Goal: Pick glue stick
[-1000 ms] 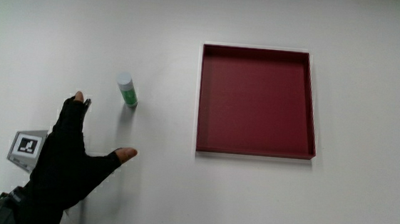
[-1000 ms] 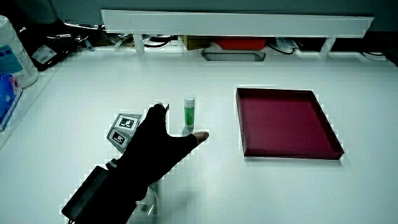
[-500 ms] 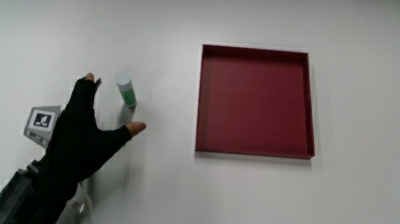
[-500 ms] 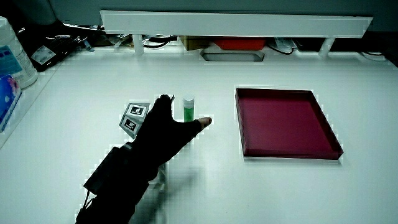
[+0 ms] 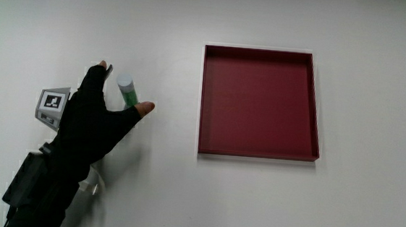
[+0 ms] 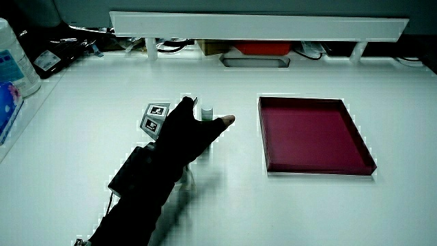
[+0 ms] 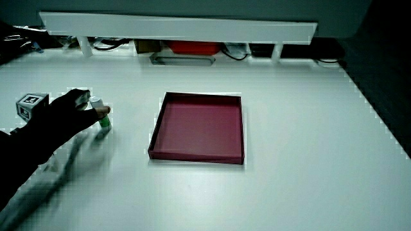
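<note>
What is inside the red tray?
Nothing. The red tray shows only its own bare floor in the main view and in both side views. No part of it is covered; the hand is over by the glue stick.

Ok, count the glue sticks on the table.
1. The glue stick stands upright beside the red tray, between the hand's spread thumb and fingers. None other shows.
</note>
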`<state>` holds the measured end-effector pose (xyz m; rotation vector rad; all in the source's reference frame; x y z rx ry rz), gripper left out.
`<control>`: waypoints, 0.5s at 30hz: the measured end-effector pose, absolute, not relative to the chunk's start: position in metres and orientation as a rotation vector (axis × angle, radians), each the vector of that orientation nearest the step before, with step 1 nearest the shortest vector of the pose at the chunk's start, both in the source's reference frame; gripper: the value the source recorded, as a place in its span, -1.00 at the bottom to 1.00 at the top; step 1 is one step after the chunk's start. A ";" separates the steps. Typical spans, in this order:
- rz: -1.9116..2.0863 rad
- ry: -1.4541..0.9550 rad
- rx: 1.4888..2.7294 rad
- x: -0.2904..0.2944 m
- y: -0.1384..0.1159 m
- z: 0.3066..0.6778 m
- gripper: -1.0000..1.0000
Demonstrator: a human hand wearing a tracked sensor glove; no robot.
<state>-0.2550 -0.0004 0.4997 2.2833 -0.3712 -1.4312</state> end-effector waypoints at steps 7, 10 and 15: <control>-1.451 -0.394 2.293 -0.256 -0.003 0.504 0.00; -1.452 -0.396 2.293 -0.256 -0.004 0.506 0.00; -1.444 -0.406 2.298 -0.256 -0.004 0.506 0.00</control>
